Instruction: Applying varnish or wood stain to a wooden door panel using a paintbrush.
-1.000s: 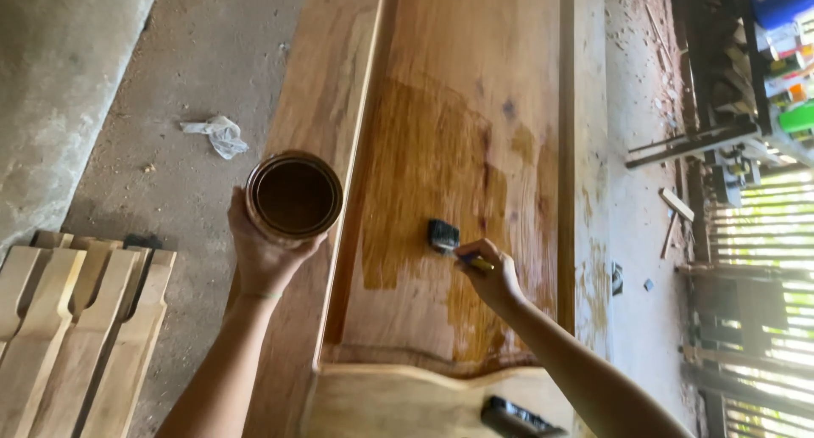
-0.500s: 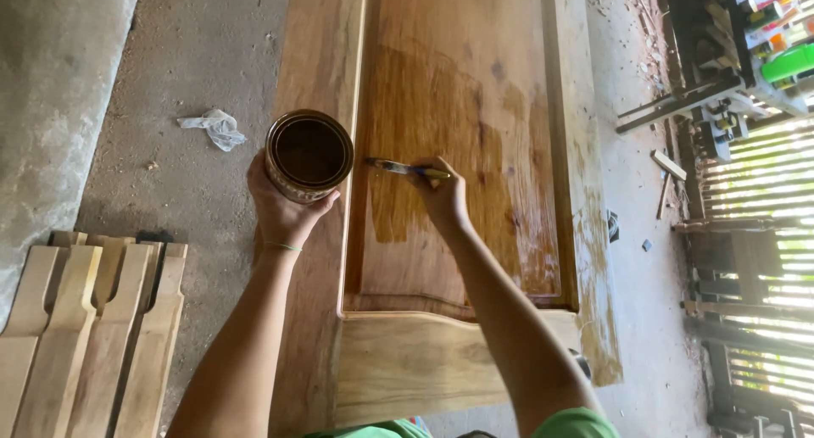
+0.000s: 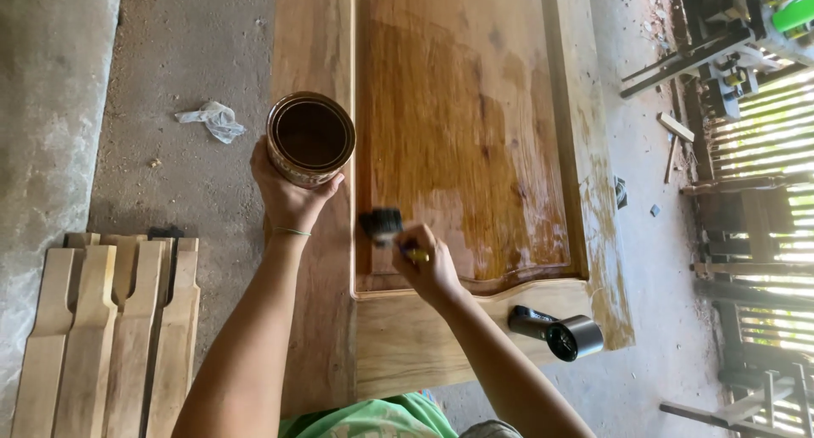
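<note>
My left hand (image 3: 288, 196) holds up a round tin of dark varnish (image 3: 310, 139) over the left stile of a wooden door (image 3: 322, 48) lying flat. My right hand (image 3: 428, 268) grips a paintbrush (image 3: 383, 224) with dark bristles, its tip on the lower left of the recessed door panel (image 3: 462, 124). Much of that panel is wet and darker brown with varnish; the frame around it is pale bare wood.
A black hair dryer (image 3: 560, 332) lies on the door's bottom rail. Several shaped pale wooden slats (image 3: 102, 336) lie on the concrete floor at the left. A crumpled white rag (image 3: 212, 120) lies on the floor. Machinery and wood scraps crowd the right side.
My right hand has brought the brush from beside the tin's rim down to the lower left part of the panel. The tin stays held up in my left hand.
</note>
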